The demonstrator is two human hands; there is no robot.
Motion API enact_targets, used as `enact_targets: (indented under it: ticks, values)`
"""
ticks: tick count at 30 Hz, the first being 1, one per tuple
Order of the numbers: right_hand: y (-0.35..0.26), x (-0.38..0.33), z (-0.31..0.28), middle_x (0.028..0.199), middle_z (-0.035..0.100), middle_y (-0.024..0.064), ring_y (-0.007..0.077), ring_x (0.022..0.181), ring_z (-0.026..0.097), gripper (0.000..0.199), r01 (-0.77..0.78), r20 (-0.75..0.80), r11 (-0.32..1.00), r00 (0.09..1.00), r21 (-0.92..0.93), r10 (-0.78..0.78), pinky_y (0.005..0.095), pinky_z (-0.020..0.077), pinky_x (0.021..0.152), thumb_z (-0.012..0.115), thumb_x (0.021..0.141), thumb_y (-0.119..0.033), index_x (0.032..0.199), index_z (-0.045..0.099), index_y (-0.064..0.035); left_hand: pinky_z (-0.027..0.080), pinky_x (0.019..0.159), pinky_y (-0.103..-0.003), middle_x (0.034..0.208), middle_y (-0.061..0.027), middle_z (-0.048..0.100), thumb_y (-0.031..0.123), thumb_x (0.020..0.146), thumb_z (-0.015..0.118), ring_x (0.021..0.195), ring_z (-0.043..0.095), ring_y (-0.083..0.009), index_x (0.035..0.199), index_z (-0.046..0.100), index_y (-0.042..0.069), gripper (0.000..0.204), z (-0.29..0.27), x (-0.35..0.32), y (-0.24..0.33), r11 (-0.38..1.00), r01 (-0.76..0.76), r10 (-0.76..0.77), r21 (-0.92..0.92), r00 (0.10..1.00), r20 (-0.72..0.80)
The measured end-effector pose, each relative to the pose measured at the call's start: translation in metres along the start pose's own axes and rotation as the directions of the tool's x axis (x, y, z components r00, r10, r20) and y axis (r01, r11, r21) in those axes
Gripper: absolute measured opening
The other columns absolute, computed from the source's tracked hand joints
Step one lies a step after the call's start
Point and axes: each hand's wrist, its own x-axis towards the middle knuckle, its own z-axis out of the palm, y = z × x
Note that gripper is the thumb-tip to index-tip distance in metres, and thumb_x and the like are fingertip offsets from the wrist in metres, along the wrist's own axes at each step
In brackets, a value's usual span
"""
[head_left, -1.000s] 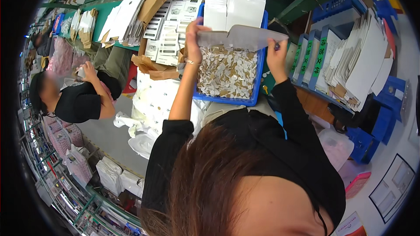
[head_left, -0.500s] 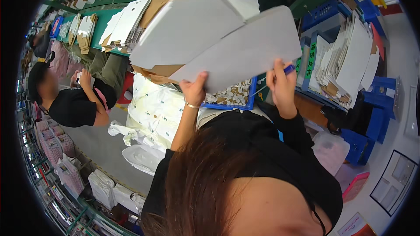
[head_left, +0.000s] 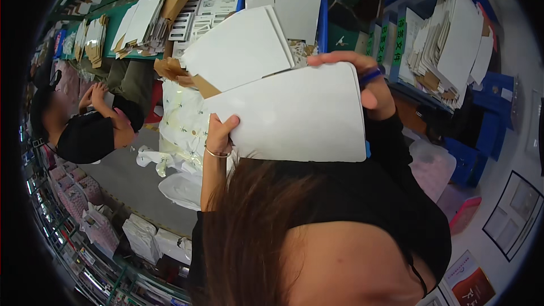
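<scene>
My left hand (head_left: 220, 128) grips the lower left edge of a flat white cardboard box blank (head_left: 292, 116) held up close to the camera. My right hand (head_left: 362, 78) curls over its upper right corner, a blue band on one finger. One folded flap (head_left: 238, 51) of the blank sticks up to the left, its brown inner side showing at the fold. The blank hides most of the blue bin (head_left: 323, 20) behind it. A thin bracelet sits on my left wrist.
Stacks of flat white and brown cartons (head_left: 447, 39) fill the shelves at right and the green bench (head_left: 127, 25) at upper left. Another person in black (head_left: 90, 130) sits at left. White bags (head_left: 181, 130) lie below the bench. Blue crates (head_left: 481, 136) stand at right.
The white blank came up out of the blue bin and moved toward the camera, now lower and closer. Both hands kept hold of it.
</scene>
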Motion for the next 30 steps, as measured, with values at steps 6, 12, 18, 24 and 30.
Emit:
enact_targets:
  ticks: [6, 12, 18, 24, 30]
  values:
    - [0.012, -0.016, -0.008, 0.111, 0.055, 0.0143, 0.0268, 0.104, 0.052, 0.074, -0.051, -0.065, 0.974, 0.996, 0.219, 0.066, 0.0348, 0.0392, 0.093, 0.075, 0.057, -0.048, 0.115, 0.052, -0.0071, 0.049, 0.055, -0.022, 0.083, -0.0158, 0.061, 0.007, 0.074, 0.061, 0.064, 0.059, -0.0164, 0.101, 0.052, -0.008, 0.032, 0.008, 0.005, 0.003, 0.978, 0.210, -0.210, 0.005, 0.978, 0.013]
    - [0.015, -0.034, -0.022, 0.110, 0.056, 0.0150, 0.0278, 0.102, 0.053, 0.063, -0.106, -0.094, 0.907, 0.983, 0.407, 0.157, 0.0355, 0.0408, 0.091, 0.077, 0.058, -0.033, 0.111, 0.055, -0.0078, 0.048, 0.057, -0.021, 0.088, -0.0156, 0.061, 0.005, 0.075, 0.059, 0.066, 0.059, -0.0157, 0.107, 0.049, -0.006, 0.035, 0.011, 0.005, 0.002, 0.968, 0.210, -0.215, -0.135, 0.976, -0.026]
    - [0.008, -0.049, -0.029, 0.113, 0.055, 0.0156, 0.0282, 0.100, 0.055, 0.061, -0.224, -0.129, 0.897, 0.948, 0.380, 0.291, 0.0357, 0.0419, 0.090, 0.078, 0.055, -0.024, 0.109, 0.057, -0.0062, 0.046, 0.062, -0.018, 0.105, -0.0163, 0.056, 0.001, 0.075, 0.054, 0.076, 0.059, -0.0163, 0.122, 0.038, -0.002, 0.050, 0.030, 0.013, 0.007, 0.988, 0.054, -0.075, 0.148, 0.987, 0.139]
    - [-0.006, -0.048, -0.034, 0.125, 0.045, 0.0178, 0.0283, 0.106, 0.051, 0.076, -0.201, -0.005, 0.929, 0.977, 0.312, 0.214, 0.0397, 0.0378, 0.094, 0.081, 0.055, -0.026, 0.119, 0.048, -0.0006, 0.045, 0.069, -0.019, 0.117, -0.0164, 0.050, -0.001, 0.074, 0.051, 0.086, 0.057, -0.0174, 0.132, 0.026, 0.003, 0.063, 0.032, 0.026, 0.005, 0.991, -0.003, -0.024, 0.137, 0.981, 0.192]
    - [0.001, -0.051, -0.042, 0.122, 0.047, 0.0183, 0.0287, 0.101, 0.055, 0.070, -0.179, -0.022, 0.944, 0.981, 0.277, 0.193, 0.0390, 0.0407, 0.091, 0.077, 0.056, -0.022, 0.117, 0.050, -0.0004, 0.044, 0.073, -0.020, 0.120, -0.0180, 0.048, 0.001, 0.075, 0.049, 0.090, 0.056, -0.0180, 0.134, 0.024, 0.002, 0.064, 0.028, 0.039, 0.007, 0.970, -0.083, 0.037, 0.227, 0.980, 0.197]
